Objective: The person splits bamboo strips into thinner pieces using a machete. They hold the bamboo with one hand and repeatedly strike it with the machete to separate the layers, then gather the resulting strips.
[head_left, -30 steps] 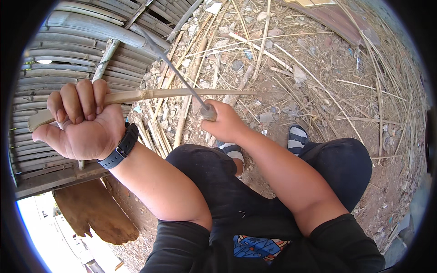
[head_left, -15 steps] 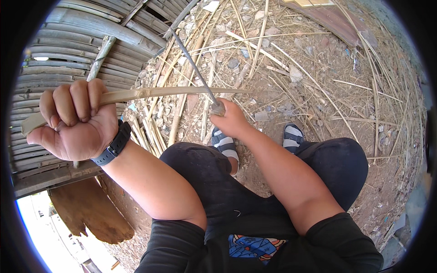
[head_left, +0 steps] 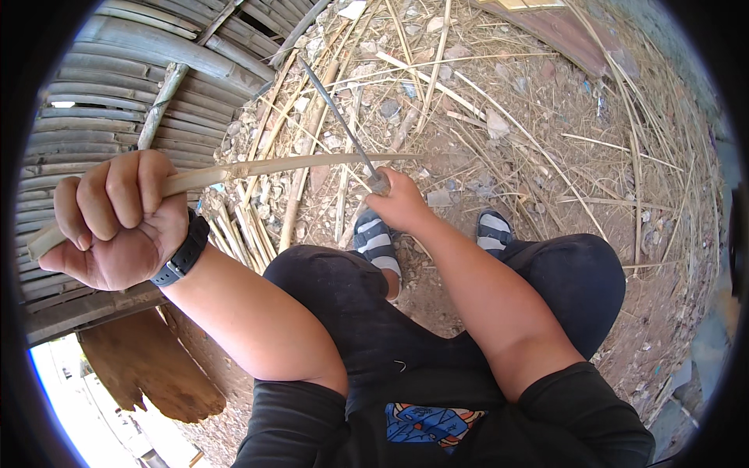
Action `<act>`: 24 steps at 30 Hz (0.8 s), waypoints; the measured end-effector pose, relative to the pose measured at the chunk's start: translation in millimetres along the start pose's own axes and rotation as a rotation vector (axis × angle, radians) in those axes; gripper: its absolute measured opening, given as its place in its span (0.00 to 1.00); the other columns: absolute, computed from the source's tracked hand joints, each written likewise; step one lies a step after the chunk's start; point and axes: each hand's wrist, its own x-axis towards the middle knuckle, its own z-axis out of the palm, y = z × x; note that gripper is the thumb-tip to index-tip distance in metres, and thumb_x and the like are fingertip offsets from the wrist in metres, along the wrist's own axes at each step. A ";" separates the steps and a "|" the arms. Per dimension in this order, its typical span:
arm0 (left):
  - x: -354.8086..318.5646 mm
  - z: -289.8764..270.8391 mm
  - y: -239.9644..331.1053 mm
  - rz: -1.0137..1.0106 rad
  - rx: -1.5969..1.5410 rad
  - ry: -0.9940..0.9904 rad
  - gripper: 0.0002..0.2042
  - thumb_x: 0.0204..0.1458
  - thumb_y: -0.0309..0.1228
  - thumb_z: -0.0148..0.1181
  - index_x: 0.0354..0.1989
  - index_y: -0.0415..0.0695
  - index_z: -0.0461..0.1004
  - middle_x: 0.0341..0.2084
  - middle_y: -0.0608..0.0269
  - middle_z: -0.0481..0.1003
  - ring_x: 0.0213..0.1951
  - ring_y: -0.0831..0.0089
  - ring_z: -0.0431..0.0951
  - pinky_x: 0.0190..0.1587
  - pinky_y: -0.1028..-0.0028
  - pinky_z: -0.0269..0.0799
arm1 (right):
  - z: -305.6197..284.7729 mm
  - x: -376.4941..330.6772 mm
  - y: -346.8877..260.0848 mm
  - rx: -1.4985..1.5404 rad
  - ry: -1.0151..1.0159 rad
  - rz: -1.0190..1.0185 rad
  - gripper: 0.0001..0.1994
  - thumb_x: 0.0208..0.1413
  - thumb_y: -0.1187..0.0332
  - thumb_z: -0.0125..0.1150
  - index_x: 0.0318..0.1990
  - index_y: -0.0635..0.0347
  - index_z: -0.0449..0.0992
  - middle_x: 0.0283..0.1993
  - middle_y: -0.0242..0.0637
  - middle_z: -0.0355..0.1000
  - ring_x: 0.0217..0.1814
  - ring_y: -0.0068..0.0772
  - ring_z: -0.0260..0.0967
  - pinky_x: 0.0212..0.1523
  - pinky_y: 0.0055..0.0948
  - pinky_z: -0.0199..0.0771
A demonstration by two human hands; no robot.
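Note:
My left hand [head_left: 117,218], raised at the left with a black watch on its wrist, is wrapped round a pale split bamboo strip [head_left: 234,170]. The strip runs rightward and tapers to a thin end beyond my right hand. Closed on the short handle of a long knife [head_left: 341,118] is my right hand [head_left: 399,201]. The narrow grey blade, seen nearly edge-on, slants away to the upper left. It crosses the strip just above the handle; whether the two touch I cannot tell.
A slatted bamboo wall [head_left: 94,129] stands at the left. Cut bamboo pieces [head_left: 240,234] lie beside my left knee. Long thin strips, stones and straw litter the dirt ground [head_left: 468,148]. My sandalled feet are below my hands. A brown board [head_left: 569,39] lies at the far right.
My left hand has shifted slightly left and down in the picture, its end of the strip with it. The blade is a little steeper. Both grips stay the same.

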 end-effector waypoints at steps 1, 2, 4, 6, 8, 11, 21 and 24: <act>-0.1 -0.6 -1.0 -0.013 -0.039 -0.049 0.22 0.48 0.52 0.71 0.17 0.60 0.63 0.08 0.84 0.54 0.11 0.85 0.49 0.19 0.80 0.45 | -1.5 -2.2 0.4 0.023 -0.020 0.022 0.29 0.47 0.66 0.64 0.58 0.71 0.72 0.44 0.54 0.78 0.48 0.47 0.77 0.51 0.39 0.76; 0.9 0.6 -1.3 -0.009 -0.022 -0.058 0.21 0.49 0.52 0.70 0.18 0.60 0.63 0.08 0.84 0.54 0.11 0.86 0.49 0.19 0.80 0.46 | 2.1 -5.8 16.0 -0.007 0.025 0.103 0.29 0.47 0.66 0.64 0.57 0.72 0.72 0.43 0.54 0.78 0.47 0.47 0.77 0.50 0.39 0.76; 1.9 -0.8 0.7 -0.007 0.004 -0.047 0.21 0.49 0.51 0.70 0.17 0.61 0.63 0.08 0.85 0.54 0.11 0.86 0.49 0.19 0.80 0.46 | 8.4 -13.3 65.5 -0.069 0.111 0.265 0.28 0.47 0.66 0.64 0.56 0.73 0.72 0.43 0.54 0.78 0.46 0.47 0.78 0.49 0.39 0.77; 0.5 -9.3 -1.0 -0.010 -0.004 -0.038 0.21 0.49 0.51 0.71 0.17 0.61 0.63 0.08 0.85 0.54 0.11 0.86 0.48 0.20 0.80 0.46 | -12.6 -17.4 75.1 0.183 -0.067 0.746 0.30 0.47 0.65 0.65 0.56 0.77 0.71 0.42 0.57 0.78 0.47 0.50 0.78 0.51 0.40 0.76; 0.7 -9.0 -2.9 -0.017 -0.035 -0.039 0.21 0.48 0.51 0.71 0.17 0.61 0.63 0.07 0.85 0.54 0.11 0.86 0.48 0.20 0.81 0.46 | -12.4 -18.3 75.5 0.136 0.006 0.704 0.25 0.47 0.66 0.65 0.50 0.78 0.72 0.37 0.55 0.78 0.40 0.48 0.79 0.43 0.40 0.78; 5.1 -0.7 -0.4 0.007 0.020 -0.008 0.22 0.47 0.52 0.71 0.16 0.61 0.62 0.07 0.85 0.54 0.11 0.86 0.48 0.19 0.81 0.46 | 4.4 -15.3 85.5 -0.138 0.223 0.300 0.20 0.47 0.66 0.65 0.43 0.76 0.74 0.31 0.53 0.78 0.31 0.46 0.78 0.34 0.41 0.78; 16.3 2.9 -8.0 -0.027 -0.009 -0.077 0.22 0.51 0.52 0.68 0.16 0.61 0.61 0.07 0.85 0.54 0.10 0.86 0.48 0.19 0.81 0.46 | 12.9 1.3 169.2 -0.225 0.058 0.275 0.23 0.46 0.63 0.64 0.48 0.71 0.76 0.42 0.61 0.78 0.47 0.57 0.77 0.51 0.44 0.76; 1.6 -0.1 1.8 -0.032 0.021 -0.010 0.22 0.49 0.52 0.68 0.15 0.62 0.61 0.06 0.85 0.53 0.10 0.86 0.47 0.20 0.81 0.48 | 22.1 -8.7 96.9 -0.217 0.330 0.016 0.20 0.46 0.67 0.64 0.48 0.66 0.76 0.33 0.51 0.79 0.32 0.45 0.77 0.39 0.38 0.77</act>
